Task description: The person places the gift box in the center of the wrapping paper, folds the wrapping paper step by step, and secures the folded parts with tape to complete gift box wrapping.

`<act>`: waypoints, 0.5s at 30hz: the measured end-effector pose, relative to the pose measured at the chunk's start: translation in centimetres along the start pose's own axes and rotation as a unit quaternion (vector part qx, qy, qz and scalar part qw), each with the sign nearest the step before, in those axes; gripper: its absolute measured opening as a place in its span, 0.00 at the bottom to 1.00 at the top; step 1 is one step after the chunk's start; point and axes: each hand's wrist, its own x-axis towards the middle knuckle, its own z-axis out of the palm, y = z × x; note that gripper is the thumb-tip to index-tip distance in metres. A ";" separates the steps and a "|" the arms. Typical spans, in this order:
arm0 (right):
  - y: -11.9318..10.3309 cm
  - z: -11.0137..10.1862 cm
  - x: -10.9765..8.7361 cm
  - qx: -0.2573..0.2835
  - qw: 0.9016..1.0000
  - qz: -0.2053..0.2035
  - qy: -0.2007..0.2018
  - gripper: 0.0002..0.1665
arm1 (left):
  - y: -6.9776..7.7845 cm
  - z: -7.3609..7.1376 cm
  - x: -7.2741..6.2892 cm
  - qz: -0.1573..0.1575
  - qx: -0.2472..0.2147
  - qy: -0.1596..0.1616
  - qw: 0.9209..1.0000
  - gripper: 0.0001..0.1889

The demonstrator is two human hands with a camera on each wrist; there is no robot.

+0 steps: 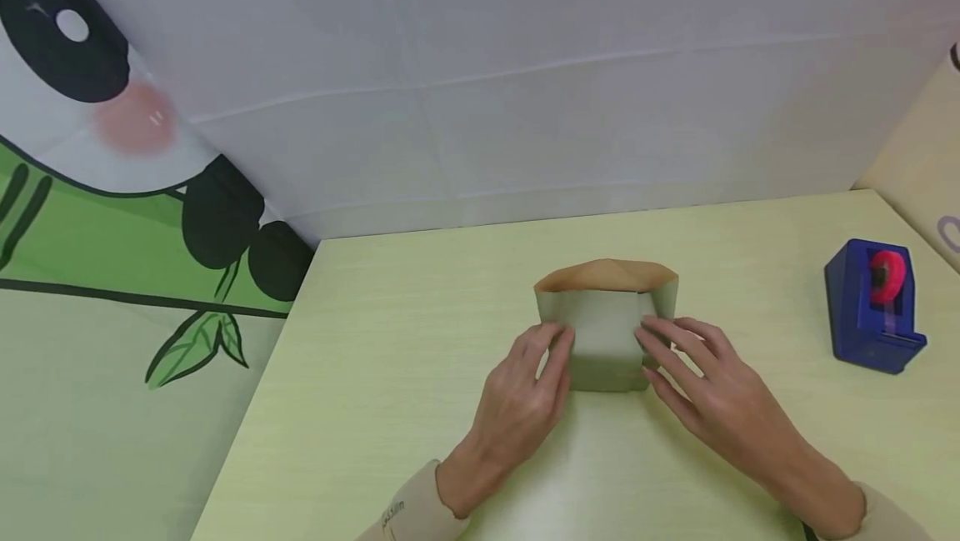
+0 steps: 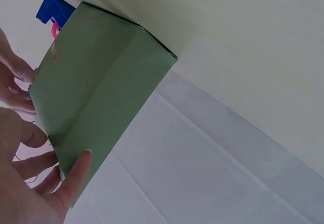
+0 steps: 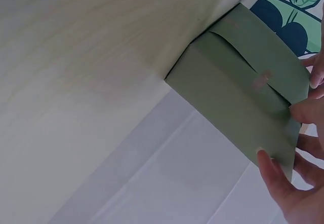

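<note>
A small paper bag or box [image 1: 606, 349], green outside and brown inside, stands on the table with its mouth open at the far side. My left hand [image 1: 525, 387] pinches its left edge between thumb and fingers. On the opposite edge, my right hand [image 1: 716, 399] holds it the same way, fingertips bent at the side. The left wrist view shows a fingertip pressed on a smooth green face [image 2: 96, 77]. In the right wrist view, an overlapping paper seam [image 3: 238, 51] runs along the bag, with what look like clear tape pieces on it.
A blue tape dispenser [image 1: 851, 316] with a red roll [image 1: 890, 276] stands at the table's right. The pale wooden table [image 1: 360, 341] meets a white cloth backdrop [image 1: 525, 141] behind. A printed panel with a cartoon figure [image 1: 135, 249] hangs at the left.
</note>
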 end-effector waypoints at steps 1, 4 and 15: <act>0.1 -0.1 0.0 -0.005 1.000 0.002 -0.006 0.27 | 0.0 0.1 0.1 0.000 0.007 -0.005 1.000 0.14; 0.4 -0.2 0.2 -0.009 1.000 0.004 -0.021 0.27 | 0.1 0.3 0.5 -0.004 0.025 -0.018 1.000 0.16; 1.1 -0.8 1.0 -0.026 0.998 0.014 -0.051 0.33 | 0.8 1.1 1.6 -0.019 0.063 -0.057 0.996 0.23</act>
